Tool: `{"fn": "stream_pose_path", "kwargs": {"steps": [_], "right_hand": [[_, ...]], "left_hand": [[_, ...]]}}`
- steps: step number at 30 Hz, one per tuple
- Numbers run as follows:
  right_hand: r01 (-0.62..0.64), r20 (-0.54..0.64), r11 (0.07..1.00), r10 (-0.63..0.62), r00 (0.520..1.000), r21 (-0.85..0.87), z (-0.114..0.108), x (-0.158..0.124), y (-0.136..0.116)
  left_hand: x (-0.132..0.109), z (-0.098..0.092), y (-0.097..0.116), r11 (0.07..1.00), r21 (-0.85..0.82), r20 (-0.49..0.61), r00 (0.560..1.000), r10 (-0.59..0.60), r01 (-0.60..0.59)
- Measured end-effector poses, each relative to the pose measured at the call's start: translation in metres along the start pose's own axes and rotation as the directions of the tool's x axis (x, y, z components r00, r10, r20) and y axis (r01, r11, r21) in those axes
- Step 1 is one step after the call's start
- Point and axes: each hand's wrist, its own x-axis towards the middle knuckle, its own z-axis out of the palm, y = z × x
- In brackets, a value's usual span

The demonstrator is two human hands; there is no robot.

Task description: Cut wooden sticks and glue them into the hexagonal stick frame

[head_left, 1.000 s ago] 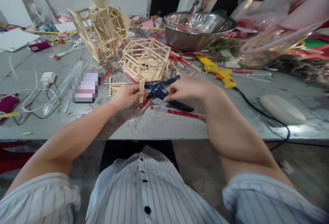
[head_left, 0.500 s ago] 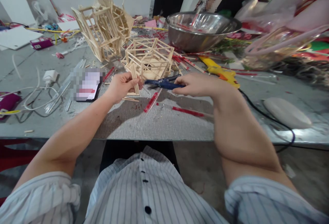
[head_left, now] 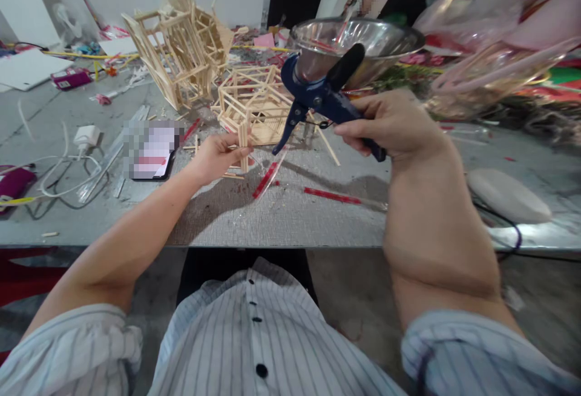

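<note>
Blue tool [head_left: 324, 100] lifted — long axis slanting up-left from right hand [head_left: 388, 122].

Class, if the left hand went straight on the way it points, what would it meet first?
Probably the low wooden frame, just beyond the sticks that the left hand holds. Depth is unclear, though, so the blue tool might come first.

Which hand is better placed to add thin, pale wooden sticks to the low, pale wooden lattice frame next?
Likely the left: the left hand pinches such sticks near the frame, while the right hand is occupied gripping the dark-blue, plier-like tool.
</note>
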Motion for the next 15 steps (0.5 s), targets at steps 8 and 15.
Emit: {"fn": "stream_pose_path", "kwargs": {"steps": [8, 15], "right_hand": [[0.087, -0.016, 0.958, -0.086, 0.996, 0.274, 0.020, 0.012, 0.014], [0.040, -0.044, 0.917, -0.024, 0.999, 0.396, 0.048, 0.023, 0.024]], "left_hand": [[-0.004, 0.006, 0.004, 0.997, 0.042, 0.236, 0.970, -0.065, 0.057], [-0.003, 0.008, -0.006, 0.988, 0.154, 0.208, 0.978, -0.014, -0.019]]}}
